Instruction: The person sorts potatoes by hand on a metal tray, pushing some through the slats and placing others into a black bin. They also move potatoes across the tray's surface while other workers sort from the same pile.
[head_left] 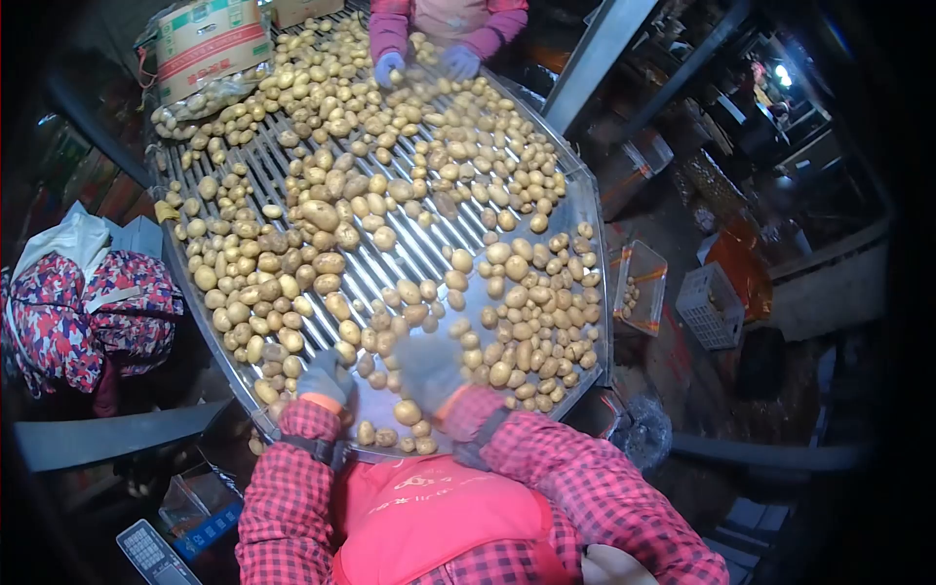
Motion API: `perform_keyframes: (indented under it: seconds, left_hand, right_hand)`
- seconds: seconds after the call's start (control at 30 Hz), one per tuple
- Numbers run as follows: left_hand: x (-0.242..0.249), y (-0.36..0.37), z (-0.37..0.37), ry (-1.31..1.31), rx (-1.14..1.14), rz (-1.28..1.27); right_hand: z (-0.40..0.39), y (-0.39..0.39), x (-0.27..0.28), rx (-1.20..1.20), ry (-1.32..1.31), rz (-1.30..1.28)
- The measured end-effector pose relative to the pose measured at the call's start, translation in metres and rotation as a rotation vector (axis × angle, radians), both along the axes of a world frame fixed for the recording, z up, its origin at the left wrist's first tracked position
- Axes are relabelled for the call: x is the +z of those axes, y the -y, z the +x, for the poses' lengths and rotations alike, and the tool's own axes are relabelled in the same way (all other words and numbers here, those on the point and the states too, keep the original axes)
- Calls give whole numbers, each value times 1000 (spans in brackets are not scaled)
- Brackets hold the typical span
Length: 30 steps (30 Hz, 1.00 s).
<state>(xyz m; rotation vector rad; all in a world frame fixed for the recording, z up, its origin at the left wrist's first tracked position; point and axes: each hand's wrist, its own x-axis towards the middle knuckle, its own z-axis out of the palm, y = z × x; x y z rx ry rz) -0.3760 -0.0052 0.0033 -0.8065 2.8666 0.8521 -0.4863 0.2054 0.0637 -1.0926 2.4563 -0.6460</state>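
Many potatoes [318, 213] of mixed sizes lie spread over a metal sorting table with slatted bars [361, 261]. My left hand [327, 380], in a grey glove, is low over the near left edge of the potatoes; its fingers are mostly hidden. Smeared by motion, my right hand [429, 369] in a grey glove is over the smooth metal near the front, beside several potatoes. Whether either hand holds one cannot be made out. Close to my apron, a few potatoes [407, 412] rest on the smooth plate [372, 402].
Across the table, a co-worker's gloved hands [461, 62] are among the potatoes. A cardboard box [213, 49] stands at the far left corner. White crates [710, 307] are on the floor to the right. A digital scale [154, 554] is at lower left, and a metal post [597, 63] rises behind.
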Motion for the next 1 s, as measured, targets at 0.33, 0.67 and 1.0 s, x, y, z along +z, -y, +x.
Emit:
perform_keyframes:
  seconds: [0.33,0.67,1.0]
  left_hand:
    - [11,-25,89,-228,208,342]
    - [15,-38,68,-78,421,85]
    - [12,-40,67,-73,372,38]
  right_hand:
    - [-44,-17,-25,321,-143,230]
    - [-109,-190,-78,-545,-379,70]
    - [-20,-111,-11,-256,-47,337]
